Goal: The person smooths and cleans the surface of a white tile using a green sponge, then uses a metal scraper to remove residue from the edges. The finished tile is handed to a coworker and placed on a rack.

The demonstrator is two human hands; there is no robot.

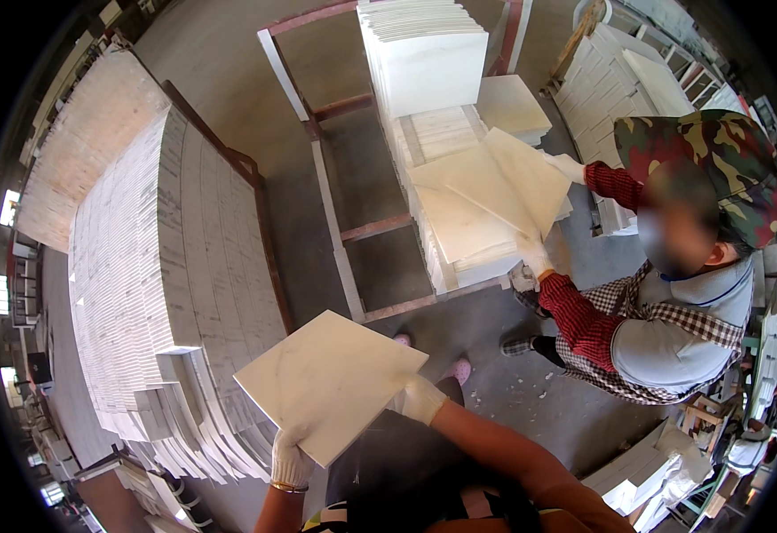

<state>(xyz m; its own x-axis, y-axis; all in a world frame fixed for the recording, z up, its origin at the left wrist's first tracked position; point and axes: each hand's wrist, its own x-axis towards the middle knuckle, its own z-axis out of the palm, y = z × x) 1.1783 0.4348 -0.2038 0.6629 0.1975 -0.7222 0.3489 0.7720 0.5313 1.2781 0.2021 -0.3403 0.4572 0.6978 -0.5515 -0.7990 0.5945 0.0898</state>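
Held out in front of me is a square white stone tile with faint grey veins, tilted and clear of the stacks. My left hand, in a white knitted glove, is closed on its near left corner. On its right edge my right hand, gloved likewise, grips it, with the fingers hidden underneath. Across from me a co-worker in a camouflage cap holds another white tile with both gloved hands, over a stack of tiles on a metal frame.
To my left stands a long rack of upright tiles with a plywood board behind it. A reddish-brown metal frame carries a tall tile row at its far end. Boxes and offcuts lie at the lower right.
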